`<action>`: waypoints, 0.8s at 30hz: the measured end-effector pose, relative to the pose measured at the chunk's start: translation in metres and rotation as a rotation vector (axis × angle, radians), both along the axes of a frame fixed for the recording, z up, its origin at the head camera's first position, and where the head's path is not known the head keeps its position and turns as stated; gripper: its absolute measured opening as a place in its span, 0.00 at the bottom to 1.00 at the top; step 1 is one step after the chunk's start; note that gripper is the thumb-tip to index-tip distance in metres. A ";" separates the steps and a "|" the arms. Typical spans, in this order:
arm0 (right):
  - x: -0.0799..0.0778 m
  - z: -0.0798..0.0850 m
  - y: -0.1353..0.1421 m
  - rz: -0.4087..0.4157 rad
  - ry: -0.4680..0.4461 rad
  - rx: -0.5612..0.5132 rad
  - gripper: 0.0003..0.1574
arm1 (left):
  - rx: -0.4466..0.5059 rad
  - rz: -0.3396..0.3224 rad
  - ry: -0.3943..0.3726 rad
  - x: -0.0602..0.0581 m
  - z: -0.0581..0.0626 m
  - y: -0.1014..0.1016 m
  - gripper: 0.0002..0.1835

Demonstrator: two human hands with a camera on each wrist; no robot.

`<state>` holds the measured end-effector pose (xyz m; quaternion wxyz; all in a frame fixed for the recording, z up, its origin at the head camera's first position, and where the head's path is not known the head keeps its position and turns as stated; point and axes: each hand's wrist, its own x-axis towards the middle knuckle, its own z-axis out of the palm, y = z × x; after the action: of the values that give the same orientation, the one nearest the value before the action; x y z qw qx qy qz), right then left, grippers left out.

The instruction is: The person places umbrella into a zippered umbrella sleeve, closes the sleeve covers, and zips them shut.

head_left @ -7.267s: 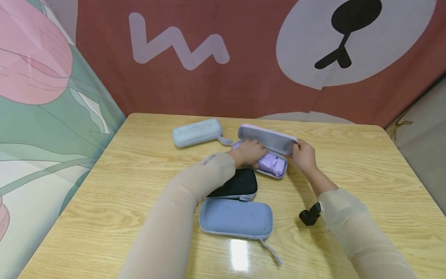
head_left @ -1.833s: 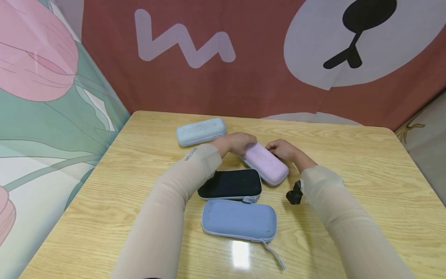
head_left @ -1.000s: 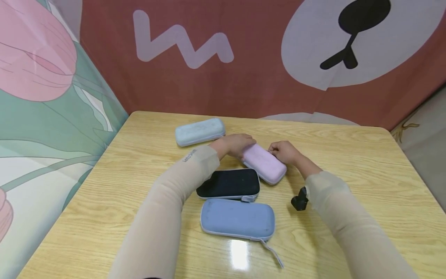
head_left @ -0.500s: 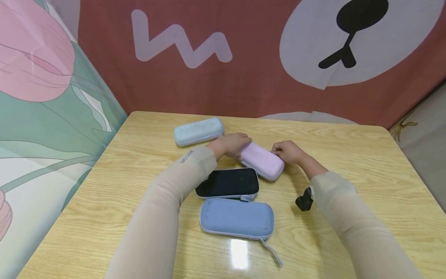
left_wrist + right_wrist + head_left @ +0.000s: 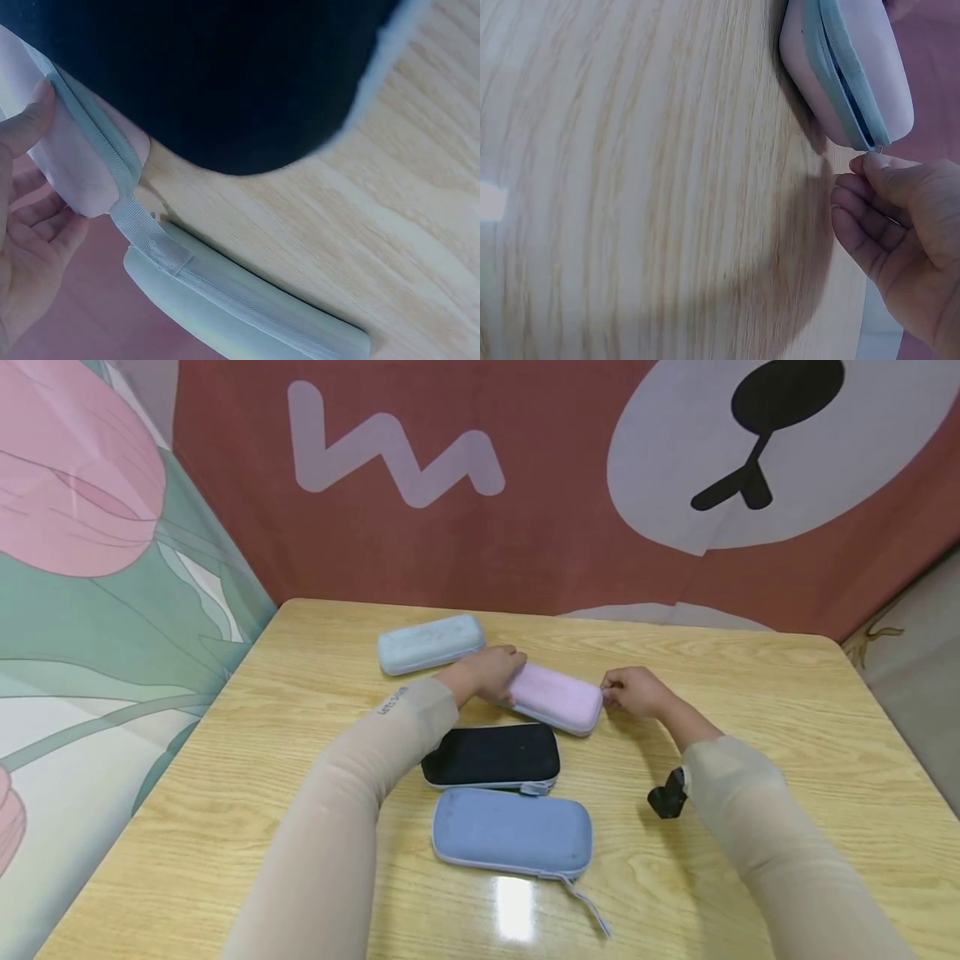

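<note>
A pink hard-shell zip case (image 5: 558, 695) lies lid-down flat on the table in the head view, behind a black case. My left hand (image 5: 489, 672) grips its left end; in the left wrist view the thumb and fingers (image 5: 60, 229) lie on opposite sides of the shell, near a grey fabric tab (image 5: 161, 251). At the right corner, my right hand (image 5: 637, 690) pinches the small metal zipper pull (image 5: 879, 150) between thumb and forefinger. A dark gap shows between the zipper's grey-green bands in the right wrist view. The case's contents are hidden.
The black zip case (image 5: 491, 755) lies just in front, with a blue zip case (image 5: 512, 831) and its cord nearer me. A pale blue case (image 5: 431, 644) lies behind my left wrist. A black wrist camera (image 5: 667, 794) hangs by my right sleeve.
The pink case stood open earlier, with a lilac folded item inside; its lid is now down. My right hand has moved right along its zipper to the corner, and the case has turned slightly.
</note>
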<state>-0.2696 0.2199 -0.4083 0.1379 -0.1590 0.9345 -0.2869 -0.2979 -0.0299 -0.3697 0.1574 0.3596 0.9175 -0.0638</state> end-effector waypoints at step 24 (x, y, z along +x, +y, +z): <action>0.003 -0.004 0.004 -0.058 0.024 -0.040 0.09 | -0.042 0.080 0.098 0.008 0.000 0.007 0.27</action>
<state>-0.2663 0.2235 -0.4127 0.1151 -0.1381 0.9344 -0.3074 -0.2902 -0.0225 -0.3694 0.1223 0.3157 0.9362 -0.0942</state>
